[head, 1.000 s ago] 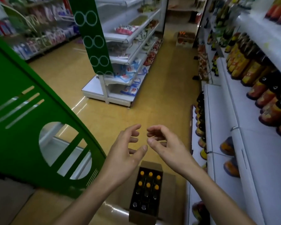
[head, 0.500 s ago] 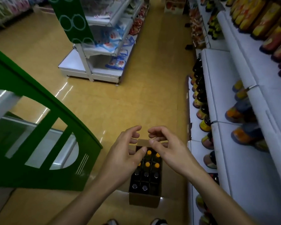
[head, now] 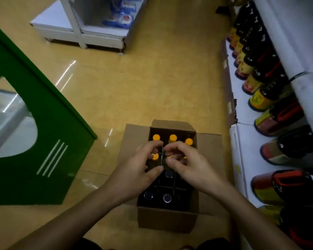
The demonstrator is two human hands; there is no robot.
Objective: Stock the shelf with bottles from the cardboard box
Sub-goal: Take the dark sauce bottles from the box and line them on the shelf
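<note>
An open cardboard box (head: 167, 220) stands on the floor below me, with a divider grid inside. It holds several dark bottles, some with orange caps (head: 173, 137) at the far end and some with dark caps (head: 167, 198) at the near end. My left hand (head: 137, 175) hovers over the box with its fingers and thumb curved around an orange-capped bottle (head: 155, 156), and no firm grip shows. Beside it, my right hand (head: 190, 166) has its fingers curved over the middle bottle. The white shelf (head: 242, 141) on the right carries rows of dark bottles.
A green panel (head: 34, 141) with a cut-out stands close on the left. Across the yellow floor a white shelf unit (head: 79, 33) holds blue packets. The box flaps (head: 209, 150) lie open towards the shelf on the right.
The view has tilted down and closed in on the box. Both hands have dropped from mid-air to the orange-capped bottles, keeping the same curved shape.
</note>
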